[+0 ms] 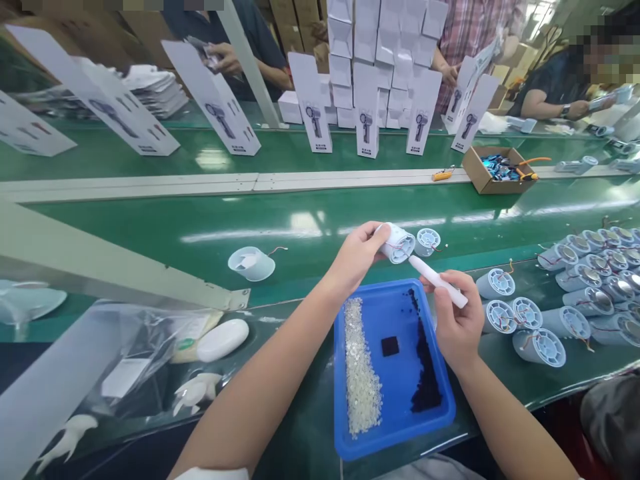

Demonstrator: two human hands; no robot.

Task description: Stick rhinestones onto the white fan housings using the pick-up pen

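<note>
Pale-blue housing (399,241) is held above the green worktop (165,227), just beyond the far edge of a blue tray (400,400), with its spoked end turned toward the right. It is gripped by the left hand (360,250), whose thumb and fingers are closed around its side. A white pen-like tool (440,282) is pinched between the thumb and curled fingers of the right hand (457,320); its tip is pointed at the rim of the spoked end, though whether contact is made cannot be told.

The glossy surface is streaked with reflected light and crossed by a pale rail (350,179). In the tray, clear beads (363,380) are heaped along the left, black bits (425,380) along the right, and a black square (390,346) is set between. A short round part (428,242) is stood just beside the held piece, and a translucent cup (251,263) is placed farther left. To the right, more housings (543,347) with wires are grouped.

Beyond the rail, printed white boxes (367,127) are lined up, and a cardboard box (477,175) is filled with small bluish pieces. Behind, white cartons (390,40) are stacked, and the far side is occupied by co-workers, one dressed in a plaid shirt (460,33).
</note>
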